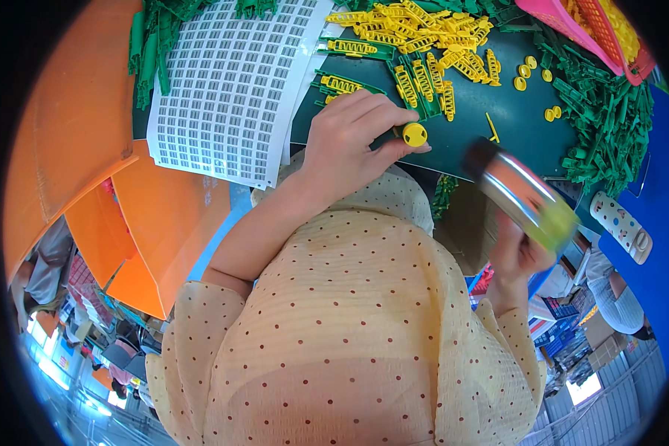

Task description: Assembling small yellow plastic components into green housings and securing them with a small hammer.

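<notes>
Between the thumb and fingers of your left hand [353, 134], a yellow round cap [415, 134] is pinched; it seems to sit on a green part, which your fingers mostly hide, so I cannot tell if this piece is complete. To the right of it, your right hand [524, 256] is curled around a blurred clear cylinder [524, 195], its dark end toward the left hand. Just beyond your left fingers, several green casings [383, 52] already have yellow toothed inserts [355, 48] lying in them; I judge these partly assembled. Much seems left: farther ahead is a heap of loose yellow pieces [424, 28], and to the right of your left hand lie loose yellow caps [525, 71], a yellow pin [493, 128] and, farther, piled green parts [598, 123].
</notes>
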The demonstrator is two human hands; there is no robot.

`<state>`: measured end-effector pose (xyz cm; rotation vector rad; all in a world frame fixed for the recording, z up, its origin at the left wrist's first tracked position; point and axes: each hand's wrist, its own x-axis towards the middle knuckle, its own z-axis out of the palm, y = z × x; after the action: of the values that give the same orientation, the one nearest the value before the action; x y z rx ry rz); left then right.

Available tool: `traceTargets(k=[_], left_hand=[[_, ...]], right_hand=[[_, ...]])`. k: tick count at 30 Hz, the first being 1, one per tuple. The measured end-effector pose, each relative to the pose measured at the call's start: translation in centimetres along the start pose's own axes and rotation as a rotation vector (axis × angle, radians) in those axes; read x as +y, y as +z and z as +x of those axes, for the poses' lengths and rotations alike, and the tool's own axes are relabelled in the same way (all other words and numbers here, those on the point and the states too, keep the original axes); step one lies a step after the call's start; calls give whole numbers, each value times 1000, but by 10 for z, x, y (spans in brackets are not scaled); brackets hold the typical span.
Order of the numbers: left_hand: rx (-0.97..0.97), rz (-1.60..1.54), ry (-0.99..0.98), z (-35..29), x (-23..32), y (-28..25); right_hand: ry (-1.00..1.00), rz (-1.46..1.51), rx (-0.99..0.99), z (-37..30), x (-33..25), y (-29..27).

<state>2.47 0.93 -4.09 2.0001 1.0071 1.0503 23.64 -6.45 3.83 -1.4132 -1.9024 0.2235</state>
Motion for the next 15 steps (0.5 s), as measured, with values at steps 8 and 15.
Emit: traceTargets(k=[8, 15], left_hand=[[5, 30, 31, 3, -1, 3], [45, 8, 57, 3, 4, 2]], right_hand=[[221, 95, -268, -3, 10, 12], [618, 155, 30, -4, 48, 10]])
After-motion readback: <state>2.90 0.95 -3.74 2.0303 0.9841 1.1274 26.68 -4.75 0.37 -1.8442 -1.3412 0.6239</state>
